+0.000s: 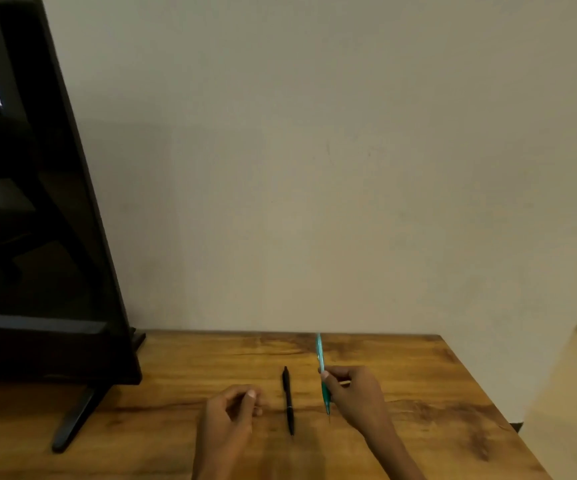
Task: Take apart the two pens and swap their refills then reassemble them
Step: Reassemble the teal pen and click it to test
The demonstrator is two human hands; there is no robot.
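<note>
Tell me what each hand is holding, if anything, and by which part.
The right hand grips the teal pen on its lower barrel, near the tip. The left hand is curled and holds nothing; the black pen lies untouched on the table.

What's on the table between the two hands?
In the head view, the black pen lies on the wooden table between the left hand and the right hand, which holds the teal pen.

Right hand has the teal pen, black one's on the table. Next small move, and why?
Probably bring the left hand over to grip the lower barrel of the slim teal plastic pen and twist it apart. The right hand already holds it, both pens look whole, and the slim black pen lies untouched on the wooden table.
</note>
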